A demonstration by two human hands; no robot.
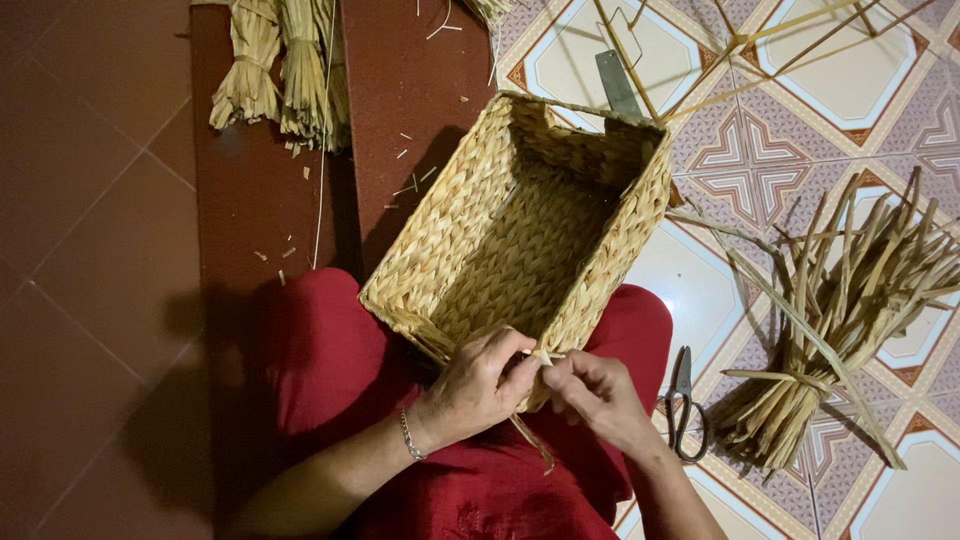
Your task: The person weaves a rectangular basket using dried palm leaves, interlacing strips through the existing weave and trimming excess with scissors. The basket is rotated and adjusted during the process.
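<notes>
Upper left of the frame: tied bundles of pale dried straw (pixel 280 70) lie on the dark red floor (pixel 90 200). Centre: a rectangular woven straw basket (pixel 520 230) rests tilted on the lap of a person in red clothing (pixel 340 370). Lower centre: the left hand (pixel 480 385), a thin bracelet at its wrist, and the right hand (pixel 600 395) have their grips pinched together on a thin straw strand (pixel 545 354) at the basket's near rim. Right: black-handled scissors (pixel 683 405) and a loose sheaf of green-brown reeds (pixel 840 320) lie on patterned tiles (pixel 760 150).
</notes>
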